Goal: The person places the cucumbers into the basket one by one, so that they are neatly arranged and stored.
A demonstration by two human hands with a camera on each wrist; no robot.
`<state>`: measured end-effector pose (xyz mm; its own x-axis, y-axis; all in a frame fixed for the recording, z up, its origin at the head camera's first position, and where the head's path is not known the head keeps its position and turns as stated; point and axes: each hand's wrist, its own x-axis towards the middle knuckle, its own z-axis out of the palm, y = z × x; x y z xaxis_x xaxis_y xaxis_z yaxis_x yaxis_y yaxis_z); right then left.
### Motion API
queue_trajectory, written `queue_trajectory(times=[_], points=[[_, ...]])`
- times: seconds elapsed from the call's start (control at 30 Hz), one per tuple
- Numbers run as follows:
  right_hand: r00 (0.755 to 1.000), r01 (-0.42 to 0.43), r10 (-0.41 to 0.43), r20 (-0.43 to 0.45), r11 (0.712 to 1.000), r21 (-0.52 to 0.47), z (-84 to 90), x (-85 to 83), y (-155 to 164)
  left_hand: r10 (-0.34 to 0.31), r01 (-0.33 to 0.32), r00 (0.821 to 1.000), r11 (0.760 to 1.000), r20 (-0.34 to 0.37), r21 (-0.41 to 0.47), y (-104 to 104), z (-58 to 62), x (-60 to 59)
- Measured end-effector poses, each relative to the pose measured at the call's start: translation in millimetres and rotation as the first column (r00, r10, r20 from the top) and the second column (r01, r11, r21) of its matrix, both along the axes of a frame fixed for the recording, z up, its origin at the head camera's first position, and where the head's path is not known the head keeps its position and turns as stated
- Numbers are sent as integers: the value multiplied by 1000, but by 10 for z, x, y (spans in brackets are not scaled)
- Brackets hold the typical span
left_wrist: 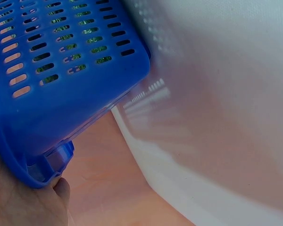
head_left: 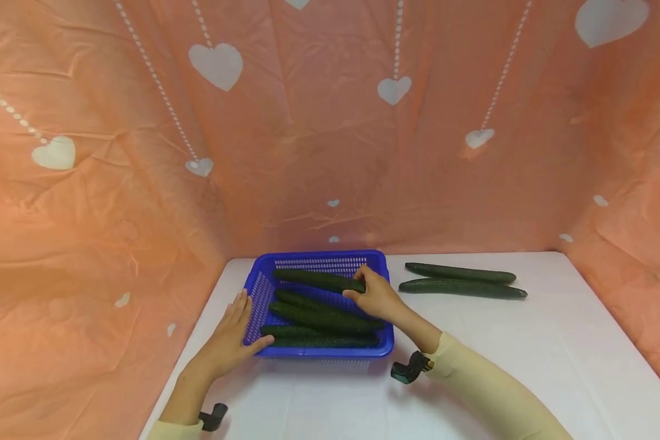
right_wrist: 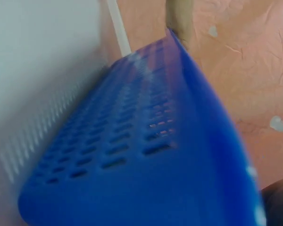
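Observation:
Several dark green cucumbers [head_left: 319, 318] lie lengthwise in a blue plastic basket [head_left: 319, 352] with slotted walls. My right hand [head_left: 382, 299] reaches over the right rim and pinches the right end of the rearmost cucumber [head_left: 313, 278] between thumb and fingers. At the basket's front left corner, my left hand [head_left: 228, 336] rests on the rim, fingers straight along the left side and thumb over the front. The left wrist view shows the basket's outer wall [left_wrist: 80, 103] beside part of that hand [left_wrist: 28, 202]. Basket wall [right_wrist: 132, 188] fills much of the right wrist view.
Two more cucumbers [head_left: 462, 280] lie side by side on the white table [head_left: 484, 342], right of the basket. An orange cloth [head_left: 319, 153] with pale hearts hangs behind the table and at both sides. Each wrist carries a small black camera mount [head_left: 411, 368].

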<state>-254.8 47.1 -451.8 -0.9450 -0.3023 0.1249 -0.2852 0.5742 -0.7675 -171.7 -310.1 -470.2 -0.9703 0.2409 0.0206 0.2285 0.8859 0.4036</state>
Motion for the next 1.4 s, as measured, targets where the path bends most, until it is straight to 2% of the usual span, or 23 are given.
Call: queue_trajectory(times=[0.17, 0.27, 0.4, 0.53, 0.87, 1.07, 1.23, 1.4], points=[[999, -48, 48, -11, 999, -9, -42, 52, -65, -2, 2, 1000, 1000, 5, -4, -7, 11, -1], [996, -81, 79, -35, 995, -57, -13, 66, -34, -2, 2, 1000, 1000, 3, -13, -4, 10, -9], [993, -104, 95, -69, 986, -133, 61, 59, 117, -4, 4, 1000, 1000, 2, -13, 3, 9, -20], [991, -100, 86, -99, 985, -139, 89, 42, 339, -6, 6, 1000, 1000, 1, -11, 8, 12, -13], [990, -52, 38, -135, 993, -102, 42, 13, 980, -8, 8, 1000, 1000, 4, -4, 21, 37, 4], [993, 8, -14, -119, 999, -53, -48, 17, 1387, -8, 8, 1000, 1000, 7, -10, 15, 33, -6], [993, 69, -67, -102, 997, 15, -106, 36, 1717, -6, 6, 1000, 1000, 9, -11, 4, 20, -13], [987, 148, -141, -74, 983, 109, -158, 63, 2075, -12, 12, 1000, 1000, 6, -14, 2, 9, -17]])
